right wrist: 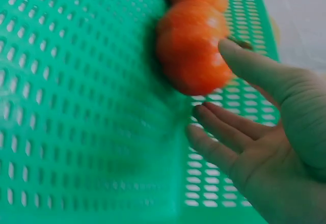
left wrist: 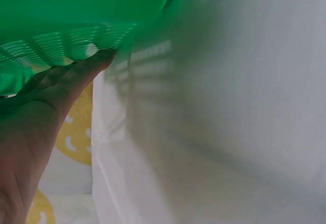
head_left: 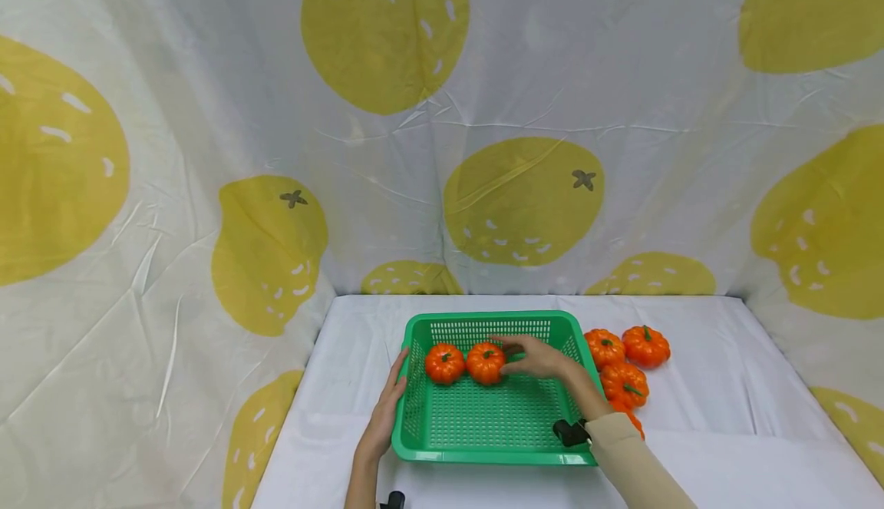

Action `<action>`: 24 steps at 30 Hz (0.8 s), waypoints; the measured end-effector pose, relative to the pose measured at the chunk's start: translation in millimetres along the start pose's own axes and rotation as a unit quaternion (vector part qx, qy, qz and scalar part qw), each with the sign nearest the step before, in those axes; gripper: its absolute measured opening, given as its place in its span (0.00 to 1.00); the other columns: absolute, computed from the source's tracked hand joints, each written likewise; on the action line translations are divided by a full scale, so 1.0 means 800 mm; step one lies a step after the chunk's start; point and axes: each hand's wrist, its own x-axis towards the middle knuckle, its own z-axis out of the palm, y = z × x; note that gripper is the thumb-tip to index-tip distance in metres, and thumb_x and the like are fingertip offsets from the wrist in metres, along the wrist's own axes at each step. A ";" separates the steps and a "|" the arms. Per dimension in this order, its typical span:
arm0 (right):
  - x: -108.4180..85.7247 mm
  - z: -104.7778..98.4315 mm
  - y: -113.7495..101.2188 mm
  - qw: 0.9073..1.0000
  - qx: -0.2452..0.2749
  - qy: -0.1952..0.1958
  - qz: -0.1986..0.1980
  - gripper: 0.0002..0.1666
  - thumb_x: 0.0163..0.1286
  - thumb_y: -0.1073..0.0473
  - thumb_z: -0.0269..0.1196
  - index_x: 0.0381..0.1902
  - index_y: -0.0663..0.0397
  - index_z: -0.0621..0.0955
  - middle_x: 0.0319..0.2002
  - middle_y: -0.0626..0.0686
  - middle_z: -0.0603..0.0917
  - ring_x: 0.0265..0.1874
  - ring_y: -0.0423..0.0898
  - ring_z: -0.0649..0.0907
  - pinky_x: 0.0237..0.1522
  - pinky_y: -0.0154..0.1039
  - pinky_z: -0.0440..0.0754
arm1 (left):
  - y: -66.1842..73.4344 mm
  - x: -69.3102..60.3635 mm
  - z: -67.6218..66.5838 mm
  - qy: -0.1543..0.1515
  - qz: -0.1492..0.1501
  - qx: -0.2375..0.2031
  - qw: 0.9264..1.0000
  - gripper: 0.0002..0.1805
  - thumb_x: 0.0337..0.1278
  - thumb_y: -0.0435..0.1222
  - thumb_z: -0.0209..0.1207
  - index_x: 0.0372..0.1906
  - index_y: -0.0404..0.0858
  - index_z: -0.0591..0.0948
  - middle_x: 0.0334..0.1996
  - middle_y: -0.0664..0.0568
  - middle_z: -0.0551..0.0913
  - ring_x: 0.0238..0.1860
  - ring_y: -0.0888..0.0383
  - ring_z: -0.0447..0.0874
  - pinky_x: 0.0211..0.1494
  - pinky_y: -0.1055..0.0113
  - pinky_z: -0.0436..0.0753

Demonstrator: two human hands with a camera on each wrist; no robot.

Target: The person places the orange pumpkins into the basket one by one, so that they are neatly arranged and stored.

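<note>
A green plastic basket stands on the white table. Two small orange pumpkins with green stems lie side by side near its back wall: a left pumpkin and a right pumpkin. My right hand is inside the basket, just right of the right pumpkin. In the right wrist view its spread thumb and fingers are beside that pumpkin, not closed around it. My left hand rests along the basket's left side; the left wrist view shows its extended fingers against the slotted wall.
Several more orange pumpkins lie on the table against and near the basket's right side, the nearest partly hidden by my right forearm. A white cloth with yellow fruit prints hangs behind the table and at both sides.
</note>
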 end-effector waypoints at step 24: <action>-0.178 -0.085 0.005 0.974 -0.061 0.210 0.061 0.42 0.75 0.47 0.65 0.81 0.41 0.63 0.78 0.67 0.64 0.75 0.75 0.62 0.61 0.82 0.67 | -0.003 0.003 0.000 -0.001 0.003 -0.003 1.000 0.30 0.85 0.52 0.34 0.84 0.59 0.50 0.86 0.50 0.41 0.86 0.40 0.33 0.81 0.30 0.36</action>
